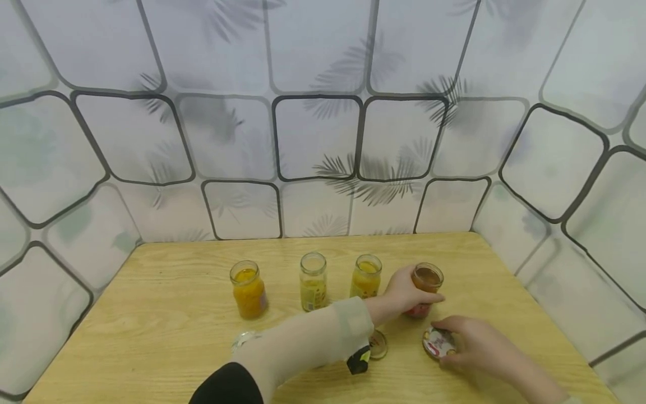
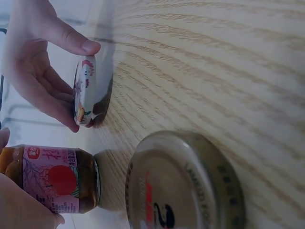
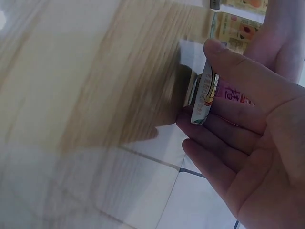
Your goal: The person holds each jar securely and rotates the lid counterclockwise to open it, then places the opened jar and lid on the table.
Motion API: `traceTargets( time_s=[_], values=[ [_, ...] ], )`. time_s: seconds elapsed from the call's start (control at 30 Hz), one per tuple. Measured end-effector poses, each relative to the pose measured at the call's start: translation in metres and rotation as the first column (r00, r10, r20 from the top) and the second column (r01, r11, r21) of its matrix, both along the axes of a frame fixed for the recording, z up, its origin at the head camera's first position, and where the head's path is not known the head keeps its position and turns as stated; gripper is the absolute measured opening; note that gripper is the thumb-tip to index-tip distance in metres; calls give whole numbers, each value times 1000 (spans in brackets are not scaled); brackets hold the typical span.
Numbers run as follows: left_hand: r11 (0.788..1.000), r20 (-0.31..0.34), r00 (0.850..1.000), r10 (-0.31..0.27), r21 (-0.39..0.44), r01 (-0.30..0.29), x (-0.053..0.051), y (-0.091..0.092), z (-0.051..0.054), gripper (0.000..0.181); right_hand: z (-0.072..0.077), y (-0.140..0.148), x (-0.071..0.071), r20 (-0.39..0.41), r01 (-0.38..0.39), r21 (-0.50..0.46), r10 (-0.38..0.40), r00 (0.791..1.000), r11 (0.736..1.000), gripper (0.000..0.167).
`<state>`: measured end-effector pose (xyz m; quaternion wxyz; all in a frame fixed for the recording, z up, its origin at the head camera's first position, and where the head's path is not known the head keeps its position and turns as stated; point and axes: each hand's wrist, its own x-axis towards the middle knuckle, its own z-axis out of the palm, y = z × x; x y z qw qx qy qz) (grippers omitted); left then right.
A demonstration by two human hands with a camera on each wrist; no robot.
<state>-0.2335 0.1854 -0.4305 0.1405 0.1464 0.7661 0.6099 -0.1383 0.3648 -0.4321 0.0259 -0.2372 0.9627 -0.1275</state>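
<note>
In the head view my left hand point(image 1: 404, 294) grips an open glass jar point(image 1: 428, 278) of brown contents, standing on the table at the right. Its pink label with a red disc point(image 2: 62, 180) shows in the left wrist view. My right hand point(image 1: 474, 345) pinches a patterned jar lid point(image 1: 438, 342) between thumb and fingers, just in front of that jar. In the right wrist view the lid point(image 3: 205, 95) is edge-on, tilted up close to the tabletop. A gold-coloured lid point(image 2: 167, 186) lies on the table near my left wrist, partly hidden by the sleeve in the head view.
Three more lidless glass jars stand in a row: a yellow-filled jar point(image 1: 367, 275), a jar with pale yellow contents point(image 1: 313, 280) and an orange-filled jar point(image 1: 249, 292). Another lid point(image 1: 245, 338) lies half behind the left sleeve. A patterned curtain point(image 1: 318, 140) surrounds the table point(image 1: 166, 314).
</note>
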Motion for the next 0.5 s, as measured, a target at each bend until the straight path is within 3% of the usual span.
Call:
traceTargets(
  time_s=[0.23, 0.5],
  values=[
    [999, -3, 1000, 27, 32, -27, -2, 4, -3, 54, -3, -9, 0, -34, -7, 68, 10, 999, 998, 63],
    [999, 7, 1000, 12, 50, -13, -2, 5, -5, 56, -6, -21, 8, -68, 71, 116, -64, 996, 991, 65]
  ],
)
